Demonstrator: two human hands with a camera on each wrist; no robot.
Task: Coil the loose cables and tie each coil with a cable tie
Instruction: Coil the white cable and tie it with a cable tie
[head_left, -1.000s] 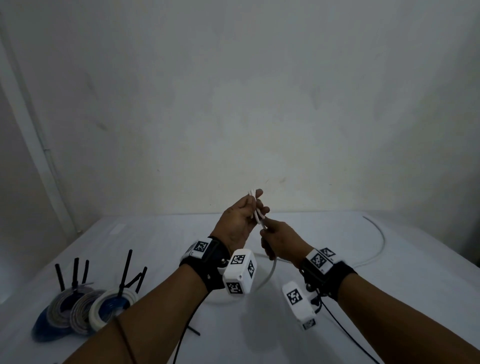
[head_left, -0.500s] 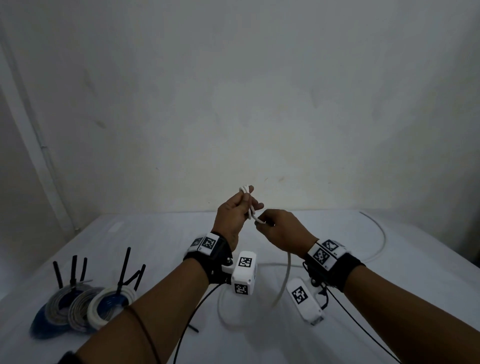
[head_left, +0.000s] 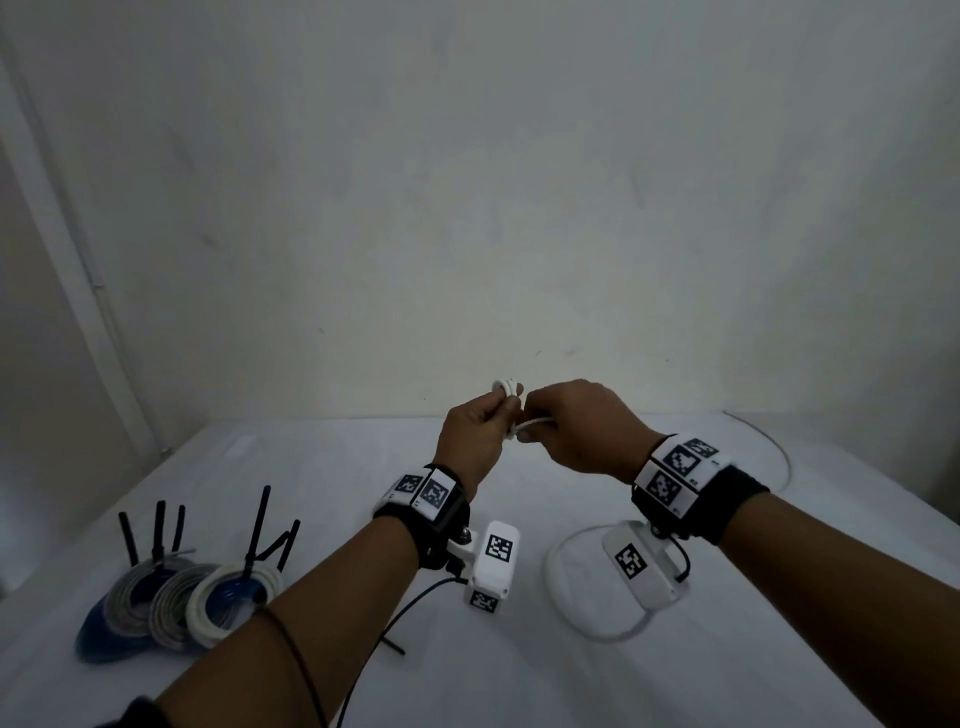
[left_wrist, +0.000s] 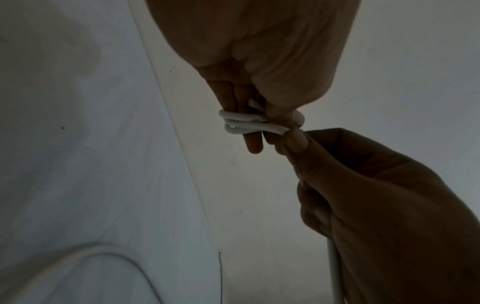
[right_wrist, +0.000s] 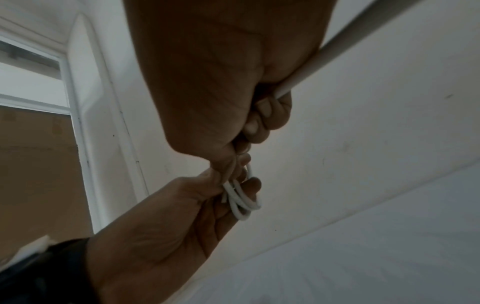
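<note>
A white cable is wound in small loops round the fingers of my left hand, which pinches them, raised above the table. My right hand touches the left and grips the same cable in its fist, right beside the loops. From the right fist the cable runs down to a loose loop on the white table. More of it curves along the far right.
Three tied coils, grey, white and blue, lie at the near left with black tie tails sticking up. A short black strip lies near the table's middle. A wall stands close behind the table.
Both hands have risen and drawn together. The right hand has swung from below the left to beside it, carrying the cable round the left fingers. The slack loop on the table has shifted right.
</note>
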